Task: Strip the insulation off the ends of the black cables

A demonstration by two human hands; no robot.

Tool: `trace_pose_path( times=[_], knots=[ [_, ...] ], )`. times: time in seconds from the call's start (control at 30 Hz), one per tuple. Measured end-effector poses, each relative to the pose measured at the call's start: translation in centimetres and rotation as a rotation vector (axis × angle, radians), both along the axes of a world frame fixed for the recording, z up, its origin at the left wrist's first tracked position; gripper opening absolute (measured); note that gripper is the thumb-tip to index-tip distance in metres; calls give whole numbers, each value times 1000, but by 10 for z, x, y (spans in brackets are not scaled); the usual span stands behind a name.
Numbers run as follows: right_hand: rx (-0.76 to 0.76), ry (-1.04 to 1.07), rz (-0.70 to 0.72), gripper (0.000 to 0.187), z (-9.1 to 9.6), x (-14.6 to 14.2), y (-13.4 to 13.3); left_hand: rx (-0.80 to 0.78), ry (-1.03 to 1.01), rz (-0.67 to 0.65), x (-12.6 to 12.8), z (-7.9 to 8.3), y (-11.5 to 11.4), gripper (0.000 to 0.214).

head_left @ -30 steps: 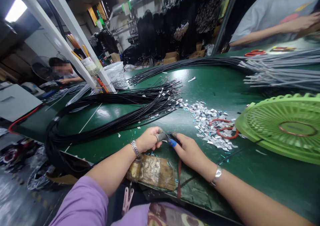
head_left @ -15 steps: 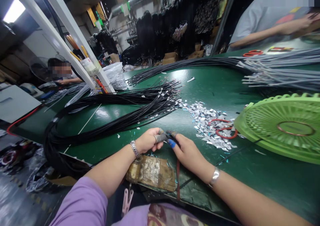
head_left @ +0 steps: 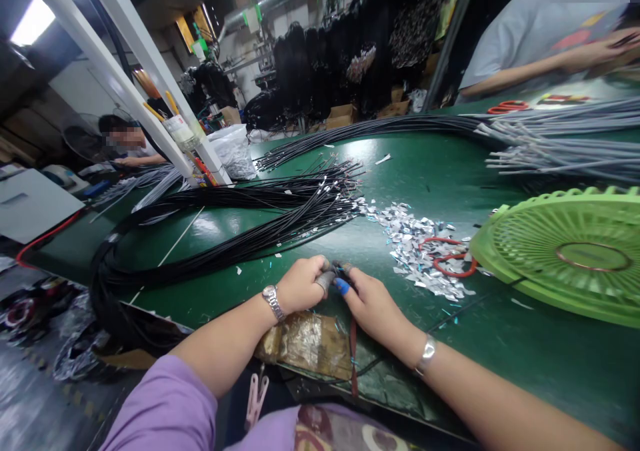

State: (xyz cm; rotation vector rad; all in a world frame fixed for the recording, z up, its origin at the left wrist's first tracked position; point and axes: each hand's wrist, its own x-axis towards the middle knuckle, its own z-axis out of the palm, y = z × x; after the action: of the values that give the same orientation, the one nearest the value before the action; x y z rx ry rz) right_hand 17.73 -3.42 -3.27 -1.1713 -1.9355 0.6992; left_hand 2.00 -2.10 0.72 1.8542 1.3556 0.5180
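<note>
My left hand [head_left: 305, 283], with grey wraps on its fingertips, is pinched closed near the table's front edge. My right hand [head_left: 373, 298], a blue cover on its thumb, pinches just beside it. Between the fingertips shows the dark end of a black cable [head_left: 339, 266], mostly covered by the fingers. Below my hands lies a worn block wrapped in brown tape [head_left: 313, 348]. A dark red strap [head_left: 354, 358] hangs beside the block. Ahead on the left, a thick bundle of black cables [head_left: 240, 241] curves over the table, its stripped ends near the middle.
White and silver foil scraps [head_left: 420, 248] lie right of centre, with red-handled scissors [head_left: 455, 272] among them. A green fan [head_left: 565, 251] lies at right. Grey cables [head_left: 550, 148] are behind it. A white post [head_left: 150, 71] rises at left. A co-worker [head_left: 540, 51] sits across.
My left hand has turned slightly, its fingers curling in closer to the right fingertips. My right hand stays nearly in place.
</note>
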Motion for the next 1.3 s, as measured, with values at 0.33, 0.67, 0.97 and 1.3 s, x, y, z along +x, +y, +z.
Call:
trace_pose_path(
  times=[0.33,0.67,0.97,1.3],
  knots=[
    [-25,23,11,17,4,11,1,-275,-307,87,-1,0,6,34],
    [24,-46,-1,17,3,14,3,-379,-421,80,-1,2,6,36],
    [5,-22,15,23,3,16,2,-373,-415,93,-1,3,6,39],
    [-129,110,55,41,4,16,4,-350,-376,52,-1,3,5,40]
  ],
)
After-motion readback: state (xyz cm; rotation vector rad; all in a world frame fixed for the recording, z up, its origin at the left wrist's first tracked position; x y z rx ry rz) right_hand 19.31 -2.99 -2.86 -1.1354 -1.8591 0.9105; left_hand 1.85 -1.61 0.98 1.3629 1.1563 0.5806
